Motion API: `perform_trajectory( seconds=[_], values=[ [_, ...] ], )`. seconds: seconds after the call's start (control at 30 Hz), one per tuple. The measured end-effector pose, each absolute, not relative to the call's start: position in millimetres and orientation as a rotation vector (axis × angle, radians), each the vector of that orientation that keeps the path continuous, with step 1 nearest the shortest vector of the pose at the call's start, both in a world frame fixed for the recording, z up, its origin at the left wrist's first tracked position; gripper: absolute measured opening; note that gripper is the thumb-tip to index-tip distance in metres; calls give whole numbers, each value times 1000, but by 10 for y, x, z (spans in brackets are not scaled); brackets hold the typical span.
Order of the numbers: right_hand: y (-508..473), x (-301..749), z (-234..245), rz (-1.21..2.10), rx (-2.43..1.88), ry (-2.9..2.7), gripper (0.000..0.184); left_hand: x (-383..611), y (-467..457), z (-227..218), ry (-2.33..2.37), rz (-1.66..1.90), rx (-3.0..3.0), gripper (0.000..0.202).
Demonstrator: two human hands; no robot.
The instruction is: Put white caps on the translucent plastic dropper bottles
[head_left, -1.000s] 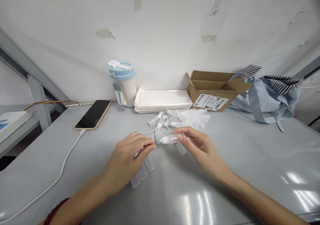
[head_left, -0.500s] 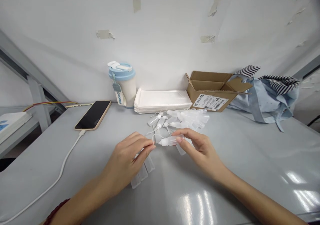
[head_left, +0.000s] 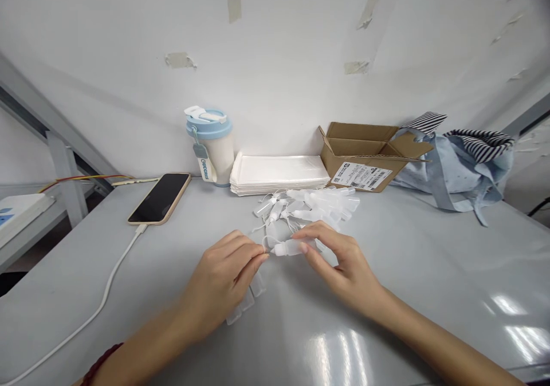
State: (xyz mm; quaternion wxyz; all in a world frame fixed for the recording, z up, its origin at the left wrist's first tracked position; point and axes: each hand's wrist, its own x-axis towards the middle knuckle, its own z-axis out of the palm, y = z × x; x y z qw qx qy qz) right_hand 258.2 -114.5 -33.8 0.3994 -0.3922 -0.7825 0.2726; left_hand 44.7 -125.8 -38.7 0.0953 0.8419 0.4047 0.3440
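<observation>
My right hand (head_left: 344,263) pinches a small translucent dropper bottle (head_left: 289,248) lying sideways, its nozzle pointing left. My left hand (head_left: 223,280) is closed in a pinch at the bottle's tip, on what looks like its small tethered cap. Under the left hand lie several translucent bottles (head_left: 247,303) side by side on the grey table (head_left: 412,271). Behind the hands sits a loose pile of the same bottles (head_left: 313,205).
At the back stand a blue-lidded cup (head_left: 212,145), a stack of white trays (head_left: 279,174) and an open cardboard box (head_left: 365,154). A phone (head_left: 160,198) on a white cable lies at the left. Blue cloth with striped fabric (head_left: 468,162) sits at the right.
Both hands have drawn slightly nearer to me and closer together, with the bottle still held between them. Nothing else has moved.
</observation>
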Motion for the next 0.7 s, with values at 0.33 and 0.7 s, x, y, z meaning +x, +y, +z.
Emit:
perform_trajectory(
  seconds=[0.33,0.7],
  values=[
    [-1156,2568,-362,694,-974,-2008,19,468,-1277,-417,1181,992,2536,19],
    [-1143,2585,-304,851,-1070,-1873,18,437,-1281,-309,1205,1081,2483,8]
  ],
)
